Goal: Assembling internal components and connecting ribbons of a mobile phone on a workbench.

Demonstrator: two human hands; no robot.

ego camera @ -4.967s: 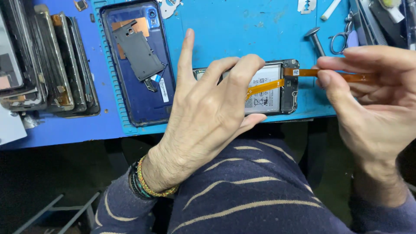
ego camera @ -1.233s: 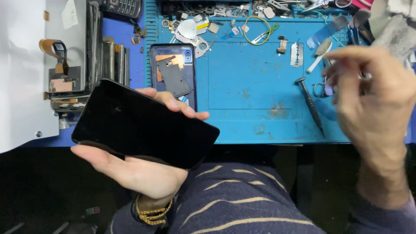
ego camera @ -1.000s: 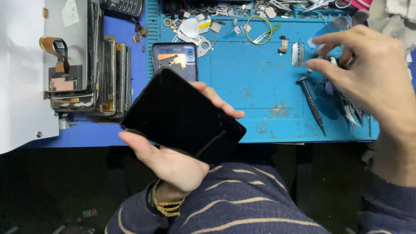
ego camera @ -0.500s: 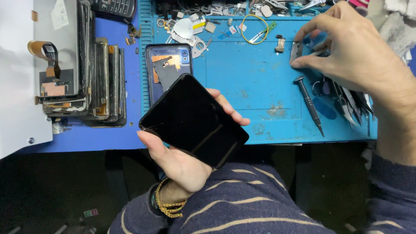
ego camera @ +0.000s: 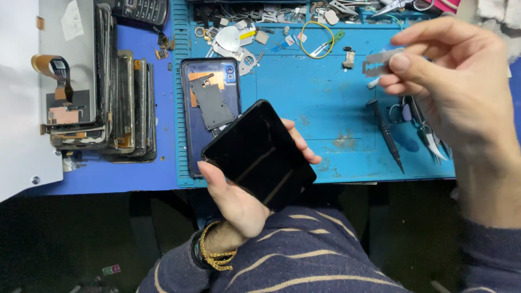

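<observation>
Above the blue mat (ego camera: 325,114), my right hand (ego camera: 456,92) pinches a razor blade (ego camera: 382,61); my left hand (ego camera: 239,195) cradles the black phone screen (ego camera: 259,154) loosely, so a slip could crack it or nick me.

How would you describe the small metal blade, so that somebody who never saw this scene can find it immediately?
Start at the blue work mat and go to its upper right part, where the right hand is raised above it. Pinched between that hand's thumb and fingers is a thin, flat, silver razor blade. Unlike the black screwdriver and scissors lying below, it is held in the air.
</observation>
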